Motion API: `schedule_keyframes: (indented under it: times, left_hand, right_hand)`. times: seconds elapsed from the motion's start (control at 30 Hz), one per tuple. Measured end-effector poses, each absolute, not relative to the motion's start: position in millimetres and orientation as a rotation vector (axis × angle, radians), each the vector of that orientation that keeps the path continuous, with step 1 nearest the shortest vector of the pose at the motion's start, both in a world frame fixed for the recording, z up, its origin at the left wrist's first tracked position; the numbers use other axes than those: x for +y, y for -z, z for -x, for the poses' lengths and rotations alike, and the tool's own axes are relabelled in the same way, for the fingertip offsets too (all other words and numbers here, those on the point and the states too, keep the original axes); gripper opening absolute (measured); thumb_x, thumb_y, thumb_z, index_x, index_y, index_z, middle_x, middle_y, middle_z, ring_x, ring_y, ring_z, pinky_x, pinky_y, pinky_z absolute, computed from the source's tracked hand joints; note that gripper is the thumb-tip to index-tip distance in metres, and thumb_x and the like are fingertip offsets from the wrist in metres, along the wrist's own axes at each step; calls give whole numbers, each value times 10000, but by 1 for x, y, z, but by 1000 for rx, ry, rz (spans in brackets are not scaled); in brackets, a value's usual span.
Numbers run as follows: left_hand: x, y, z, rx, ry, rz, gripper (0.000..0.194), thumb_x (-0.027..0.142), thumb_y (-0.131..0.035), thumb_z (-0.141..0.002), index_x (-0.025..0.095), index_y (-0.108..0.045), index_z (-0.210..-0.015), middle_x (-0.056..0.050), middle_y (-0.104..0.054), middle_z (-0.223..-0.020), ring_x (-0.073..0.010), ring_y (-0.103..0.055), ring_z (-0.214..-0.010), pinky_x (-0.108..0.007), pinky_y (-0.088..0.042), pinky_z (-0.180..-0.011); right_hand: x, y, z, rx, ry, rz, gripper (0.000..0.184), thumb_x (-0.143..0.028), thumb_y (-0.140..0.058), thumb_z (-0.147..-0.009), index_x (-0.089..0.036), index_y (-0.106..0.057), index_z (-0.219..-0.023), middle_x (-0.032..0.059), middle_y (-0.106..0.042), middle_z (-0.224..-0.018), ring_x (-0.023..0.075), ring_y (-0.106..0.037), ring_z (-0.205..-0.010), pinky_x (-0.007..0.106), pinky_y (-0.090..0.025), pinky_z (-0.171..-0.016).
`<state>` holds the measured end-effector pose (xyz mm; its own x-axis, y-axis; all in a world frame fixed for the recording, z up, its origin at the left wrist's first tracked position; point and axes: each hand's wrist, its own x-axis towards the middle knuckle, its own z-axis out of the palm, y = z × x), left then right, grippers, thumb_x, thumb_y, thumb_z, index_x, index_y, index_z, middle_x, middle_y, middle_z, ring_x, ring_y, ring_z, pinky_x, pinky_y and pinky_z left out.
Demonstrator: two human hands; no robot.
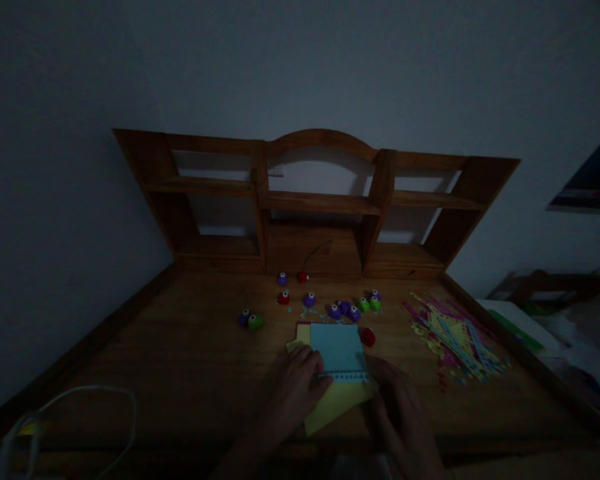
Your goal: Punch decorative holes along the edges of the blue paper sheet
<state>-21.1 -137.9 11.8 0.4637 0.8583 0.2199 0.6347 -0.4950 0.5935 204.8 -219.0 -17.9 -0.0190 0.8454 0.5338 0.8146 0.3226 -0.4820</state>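
Observation:
In dim light a light blue paper sheet [336,348] lies on top of yellow paper [336,403] near the front of a wooden desk [180,360]. My left hand [297,387] rests on the blue sheet's lower left corner, fingers curled down onto it. My right hand [397,407] presses at the lower right edge of the sheets, fingers bent; what is under them is hidden. A red craft punch [368,337] sits just right of the blue sheet.
Several small purple, green and red craft punches [345,308] are scattered behind the paper. A heap of coloured punched paper strips [455,340] lies at right. A wooden shelf hutch [315,200] backs the desk. A white cable [80,413] loops at the front left.

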Motion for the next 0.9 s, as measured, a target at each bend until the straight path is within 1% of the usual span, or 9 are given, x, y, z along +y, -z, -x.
schedule_keyframes:
  times: [0.1,0.2,0.27,0.37,0.47,0.6,0.73,0.9]
  left_hand:
    - [-139,-15,14,1338,-672,-2369,176,332,-667,-807,207,-544,-798,-33,-588,-892,-236,-543,-906,-366,-401,-820]
    - [-142,-18,8,1433,-612,-2436,223,414,-641,-820,207,-561,-821,-57,-598,-920,-263,-555,-918,-404,-400,-828]
    - [-143,-19,5,1475,-577,-2480,245,444,-621,-827,207,-585,-876,-81,-609,-970,-288,-560,-962,-440,-393,-867]
    - [-144,-18,1,1520,-568,-2508,296,462,-605,-830,201,-607,-968,-113,-615,-1035,-325,-551,-1030,-501,-362,-935]
    - [-143,-16,-1,1552,-566,-2493,326,468,-614,-819,195,-617,-997,-126,-617,-1060,-345,-544,-1054,-536,-346,-955]
    - [-142,-17,-2,1542,-520,-2481,329,476,-603,-826,195,-619,-998,-126,-613,-1061,-343,-543,-1053,-523,-366,-929]
    - [-142,-22,0,1537,-445,-2459,286,447,-581,-850,198,-620,-985,-122,-604,-1096,-334,-526,-1090,-511,-341,-952]
    - [-140,-24,5,1487,-386,-2388,223,423,-566,-868,221,-610,-954,-85,-593,-1117,-282,-511,-1088,-420,-348,-924]
  right_hand:
    - [-210,7,-200,-1777,-154,1465,350,-242,-442,-947,-246,-512,-1290,88,-533,-1340,263,-490,-1262,468,-459,-1036]
    - [-200,0,-195,-1766,-224,1443,288,-248,-451,-943,-251,-569,-1205,84,-549,-1318,252,-506,-1247,456,-468,-1028]
    - [-193,0,-193,-1774,-236,1433,267,-246,-469,-930,-249,-584,-1171,86,-557,-1305,252,-519,-1234,457,-478,-1017]
    - [-185,6,-189,-1818,-238,1416,297,-212,-489,-898,-241,-573,-1182,92,-554,-1308,253,-515,-1241,470,-475,-1016]
    - [-181,14,-185,-1849,-241,1413,341,-169,-489,-874,-241,-561,-1200,89,-546,-1317,244,-501,-1259,468,-466,-1027]
    - [-179,20,-180,-1833,-246,1420,358,-139,-489,-859,-236,-566,-1195,95,-539,-1319,243,-497,-1262,456,-468,-1027]
    - [-181,20,-176,-1786,-302,1425,365,-113,-482,-844,-240,-571,-1175,93,-525,-1321,244,-483,-1264,472,-436,-1050]
    - [-182,18,-173,-1740,-415,1451,425,-81,-470,-803,-252,-575,-1177,84,-516,-1325,243,-457,-1276,476,-387,-1080]
